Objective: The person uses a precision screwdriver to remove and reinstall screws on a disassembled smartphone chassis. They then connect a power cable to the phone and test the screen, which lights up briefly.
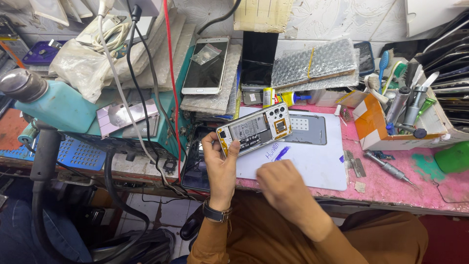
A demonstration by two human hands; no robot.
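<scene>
Cluttered pink workbench (pixel 391 183) lies under you. Nearest, your right hand (pixel 281 183) rests curled on the white mat (pixel 312 161); whether it holds anything you cannot tell. Just left, your left hand (pixel 220 161) grips an opened phone (pixel 254 128) above the mat's far left corner. Farther back lies a white phone (pixel 205 66).

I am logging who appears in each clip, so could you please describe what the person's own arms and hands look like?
Both arms wear long brown sleeves reaching to the wrists. The left hand is bare, with a dark wristwatch on a dark strap at its wrist. The right hand is bare too; no gloves or rings show on either.
</scene>
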